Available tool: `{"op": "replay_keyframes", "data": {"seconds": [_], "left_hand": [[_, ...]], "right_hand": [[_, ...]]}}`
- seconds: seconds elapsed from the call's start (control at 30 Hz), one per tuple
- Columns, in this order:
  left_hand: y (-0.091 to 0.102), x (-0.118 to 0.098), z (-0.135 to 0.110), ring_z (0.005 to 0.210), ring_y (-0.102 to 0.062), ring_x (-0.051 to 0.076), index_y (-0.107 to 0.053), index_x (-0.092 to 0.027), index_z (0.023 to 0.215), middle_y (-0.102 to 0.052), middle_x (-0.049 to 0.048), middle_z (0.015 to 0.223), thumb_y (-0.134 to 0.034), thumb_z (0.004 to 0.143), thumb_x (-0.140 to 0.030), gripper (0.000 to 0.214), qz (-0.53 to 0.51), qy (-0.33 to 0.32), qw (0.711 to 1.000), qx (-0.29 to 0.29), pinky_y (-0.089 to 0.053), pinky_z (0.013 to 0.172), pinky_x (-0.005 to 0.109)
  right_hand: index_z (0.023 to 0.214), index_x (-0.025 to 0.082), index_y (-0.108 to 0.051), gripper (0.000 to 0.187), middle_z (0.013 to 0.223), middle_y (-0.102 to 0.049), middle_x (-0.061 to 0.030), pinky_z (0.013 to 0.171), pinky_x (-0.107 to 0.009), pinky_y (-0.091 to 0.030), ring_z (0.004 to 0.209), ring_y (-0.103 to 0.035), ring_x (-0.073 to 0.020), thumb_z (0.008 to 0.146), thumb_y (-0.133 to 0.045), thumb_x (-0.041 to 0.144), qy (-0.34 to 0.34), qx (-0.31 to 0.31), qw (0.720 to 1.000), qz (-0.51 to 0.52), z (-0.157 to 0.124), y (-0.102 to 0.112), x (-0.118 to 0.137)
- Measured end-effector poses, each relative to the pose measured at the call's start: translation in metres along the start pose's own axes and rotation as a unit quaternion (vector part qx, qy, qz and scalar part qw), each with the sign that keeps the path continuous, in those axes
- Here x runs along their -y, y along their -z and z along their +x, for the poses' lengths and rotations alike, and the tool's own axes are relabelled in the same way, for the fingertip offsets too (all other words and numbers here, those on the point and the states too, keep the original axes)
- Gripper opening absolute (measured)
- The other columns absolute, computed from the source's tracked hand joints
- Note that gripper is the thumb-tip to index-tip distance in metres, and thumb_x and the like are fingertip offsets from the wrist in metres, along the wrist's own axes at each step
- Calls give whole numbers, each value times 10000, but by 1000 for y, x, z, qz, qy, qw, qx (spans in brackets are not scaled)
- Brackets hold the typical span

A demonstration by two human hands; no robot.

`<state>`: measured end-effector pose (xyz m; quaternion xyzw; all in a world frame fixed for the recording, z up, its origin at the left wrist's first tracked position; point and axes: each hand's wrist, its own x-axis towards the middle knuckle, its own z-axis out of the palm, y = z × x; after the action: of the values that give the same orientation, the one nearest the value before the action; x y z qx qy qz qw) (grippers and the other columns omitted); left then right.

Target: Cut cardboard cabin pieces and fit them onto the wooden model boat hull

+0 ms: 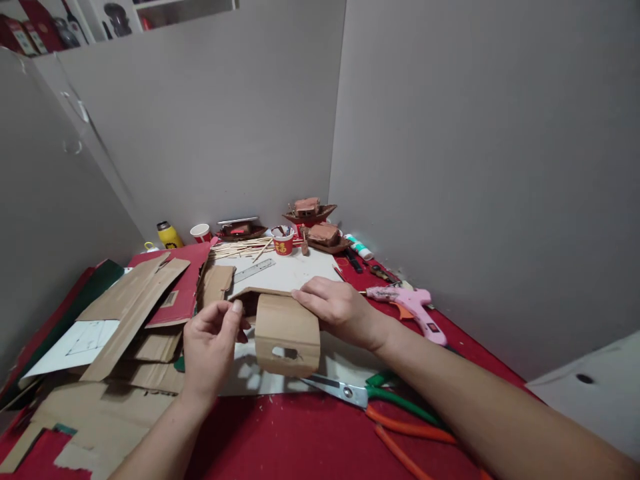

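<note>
Curved cardboard piece (287,327), 1 rounded slot in its face, held above white board (310,267). Left hand (213,340): thumb and index finger nearly together, pinching piece's rear flap. Right hand (345,310): fingers bent close over piece's top, gripping it; thumb hidden. Scissors (350,392) at board's near edge, pink glue gun (413,301) right of board, cardboard strips (137,320) left of board, 3 model boats (307,212) by board's far edge.
</note>
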<state>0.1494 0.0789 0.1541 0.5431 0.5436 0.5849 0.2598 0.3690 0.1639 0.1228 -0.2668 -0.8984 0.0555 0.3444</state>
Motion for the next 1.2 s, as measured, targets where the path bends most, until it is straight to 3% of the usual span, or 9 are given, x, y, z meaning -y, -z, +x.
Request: {"op": "replay_keyframes", "data": {"seconds": [0.13, 0.23, 0.33, 0.5, 0.67, 0.87, 1.03, 1.2], "left_hand": [[0, 2, 2, 452, -534, 90, -609, -165, 645, -622, -9, 551, -641, 834, -368, 280, -22, 30, 999, 31, -426, 468, 191], [-3, 12, 9, 391, -522, 84, -629, -142, 713, -640, 6, 553, -644, 808, -485, 356, -106, 140, 979, 100, -403, 414, 190], [-8, 23, 14, 355, -486, 72, -624, -128, 752, -664, 30, 592, -648, 773, -561, 433, -175, 228, 944, 163, -361, 355, 184], [-11, 26, 17, 329, -345, 17, -565, -138, 637, -484, -70, 460, -783, 687, -410, 352, -197, 275, 911, 234, -251, 338, 149], [-10, 22, 27, 341, -298, 12, -586, -147, 702, -431, -101, 444, -837, 583, -302, 318, -168, 286, 905, 265, -226, 347, 139], [-13, 26, 38, 345, -410, 44, -574, -159, 695, -540, -69, 462, -846, 565, -280, 325, -79, 238, 929, 272, -291, 351, 155], [-16, 34, 29, 333, -408, 48, -532, -170, 642, -538, -72, 474, -834, 581, -271, 324, 3, 211, 940, 269, -276, 353, 162], [-14, 41, 19, 376, -356, 53, -569, -167, 618, -492, -73, 460, -793, 628, -279, 251, 51, 197, 936, 288, -235, 385, 170]], "right_hand": [[826, 132, -707, 188, 743, -654, -65, 627, -266, -471, 690, -597, -172, 825, -519, 125, -69, 20, 994, 86, 1, -11, -11], [776, 136, -713, 172, 690, -692, -21, 557, -221, -484, 625, -627, -149, 828, -555, 183, -116, 81, 976, 167, 0, -18, -18], [820, 161, -750, 164, 720, -735, -1, 595, -233, -509, 642, -655, -154, 804, -595, 211, -138, 145, 953, 227, -2, -21, -21], [851, 141, -760, 178, 785, -753, -25, 664, -254, -505, 695, -664, -167, 775, -607, 188, -169, 178, 934, 260, -1, -21, -23], [770, 115, -740, 158, 685, -711, -11, 606, -237, -471, 626, -617, -148, 747, -583, 118, -186, 182, 930, 259, 0, -19, -23], [759, 114, -736, 205, 642, -684, 11, 592, -212, -452, 616, -599, -133, 705, -557, 33, -189, 179, 934, 245, 0, -17, -26], [735, 120, -732, 243, 612, -659, 14, 577, -203, -414, 609, -577, -131, 669, -543, -18, -173, 177, 946, 209, 0, -16, -27], [800, 145, -746, 353, 726, -708, -17, 628, -210, -415, 683, -593, -143, 631, -512, -60, -152, 186, 956, 169, 0, -14, -25]]}}
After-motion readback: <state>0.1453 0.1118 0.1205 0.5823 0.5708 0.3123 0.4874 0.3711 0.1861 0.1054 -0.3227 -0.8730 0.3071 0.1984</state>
